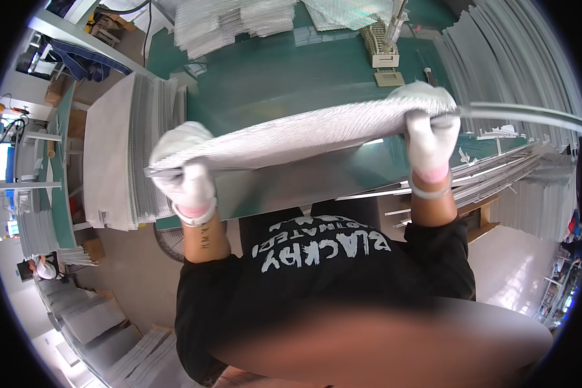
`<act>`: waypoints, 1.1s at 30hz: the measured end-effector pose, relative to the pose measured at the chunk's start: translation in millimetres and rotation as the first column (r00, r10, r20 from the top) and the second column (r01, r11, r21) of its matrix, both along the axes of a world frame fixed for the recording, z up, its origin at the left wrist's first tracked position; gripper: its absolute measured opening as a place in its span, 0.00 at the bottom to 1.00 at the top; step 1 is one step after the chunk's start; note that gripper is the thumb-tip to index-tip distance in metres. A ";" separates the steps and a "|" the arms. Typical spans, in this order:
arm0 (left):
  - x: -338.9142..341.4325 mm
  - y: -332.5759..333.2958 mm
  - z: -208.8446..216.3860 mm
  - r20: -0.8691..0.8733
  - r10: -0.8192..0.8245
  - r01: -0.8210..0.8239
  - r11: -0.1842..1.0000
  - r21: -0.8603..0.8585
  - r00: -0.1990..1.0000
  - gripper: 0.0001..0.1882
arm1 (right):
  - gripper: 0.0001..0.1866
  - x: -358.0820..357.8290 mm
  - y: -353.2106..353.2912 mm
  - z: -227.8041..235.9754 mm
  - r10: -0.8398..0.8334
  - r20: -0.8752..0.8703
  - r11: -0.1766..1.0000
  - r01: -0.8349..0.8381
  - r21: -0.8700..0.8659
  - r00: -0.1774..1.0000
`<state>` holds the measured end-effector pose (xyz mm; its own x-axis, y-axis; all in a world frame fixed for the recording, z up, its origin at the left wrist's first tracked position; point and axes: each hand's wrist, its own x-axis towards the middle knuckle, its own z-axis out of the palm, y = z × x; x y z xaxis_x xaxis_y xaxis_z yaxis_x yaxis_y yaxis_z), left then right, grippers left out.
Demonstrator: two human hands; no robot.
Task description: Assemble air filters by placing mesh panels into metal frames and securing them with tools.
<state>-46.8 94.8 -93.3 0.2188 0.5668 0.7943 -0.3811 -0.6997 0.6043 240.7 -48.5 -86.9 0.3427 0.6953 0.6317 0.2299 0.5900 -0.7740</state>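
Observation:
My left hand (189, 173), in a white glove, is closed on the left end of a whitish, finely ribbed sheet (297, 134). At the other end, my right hand (429, 132), gloved in white too, grips the sheet with its thumb on the near side. The sheet spans between both hands above the green table (265, 84), bowed and seen nearly edge-on. A thin grey strip (524, 114) sticks out to the right beside my right hand; whether that hand holds it I cannot tell.
Left stands a stack of white sheets (110, 152); ribbed sheets (514, 58) are piled at the right. Translucent sheets (233, 26) and a slotted beige box (383, 55) lie at the back, near a dark-handled tool (428, 70). Long thin strips (478, 173) line the near right edge.

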 end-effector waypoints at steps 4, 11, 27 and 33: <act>7.3 -6.8 -0.9 0.073 -0.023 0.021 0.999 0.033 0.997 0.07 | 0.18 11.9 -3.9 -22.3 -0.060 -0.021 0.998 0.060 0.001 0.998; -4.6 8.0 -11.1 -0.142 -0.795 0.801 0.553 0.229 0.590 0.28 | 0.14 1.8 -31.1 -27.7 0.093 0.131 0.986 -0.110 0.128 0.987; -8.5 6.9 -104.6 -0.953 -0.236 0.527 0.844 -0.105 0.188 0.29 | 0.11 -0.5 -77.6 -45.6 0.219 0.086 0.966 -0.228 0.121 0.972; 4.0 8.7 -102.2 -0.931 -0.296 0.591 0.798 -0.118 0.214 0.26 | 0.15 -4.9 -79.9 -41.4 0.155 -0.062 0.981 -0.146 0.124 0.986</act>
<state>-42.8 103.5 -195.5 0.9996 -0.0296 0.0038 -0.0250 -0.7625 0.6465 235.8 -128.5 -128.3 0.2868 0.6639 0.6906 0.0786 0.7021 -0.7077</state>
